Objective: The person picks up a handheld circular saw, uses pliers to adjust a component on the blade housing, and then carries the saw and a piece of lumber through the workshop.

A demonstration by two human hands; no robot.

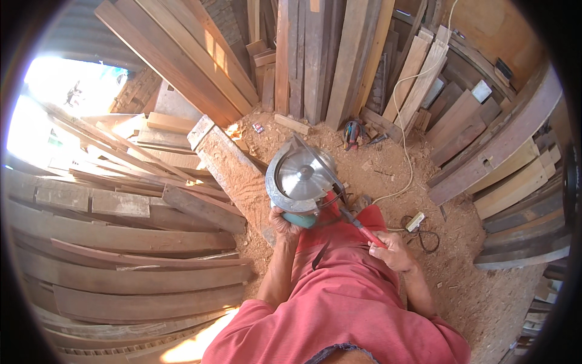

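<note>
Both my hands are full: my left hand (285,224), partly hidden, holds the saw (301,175) by its green side; my right hand (392,250) grips a red-handled tool (366,232), its far end unclear against the saw. Before me, the saw hides part of a dusty plank (223,159).

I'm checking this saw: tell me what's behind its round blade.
A teal housing shows partly behind the blade, touched by the left hand; whatever else is there is covered.
</note>
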